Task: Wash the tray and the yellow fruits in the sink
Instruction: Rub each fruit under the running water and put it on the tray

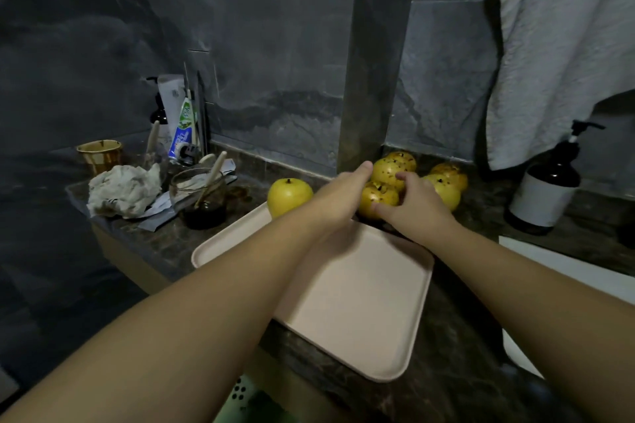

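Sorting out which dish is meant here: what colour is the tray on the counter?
Pale pink, plain with no pattern; the tray shows best in the head view.

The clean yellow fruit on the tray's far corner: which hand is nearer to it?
Left. The left hand reaches just past the clean yellow fruit, right beside it. The right hand is farther right, its fingers on the speckled fruits.

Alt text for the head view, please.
Both hands, left hand and right hand, reach over an empty pink tray to a pile of speckled yellow fruits on a dark counter; a cleaner yellow fruit sits apart.
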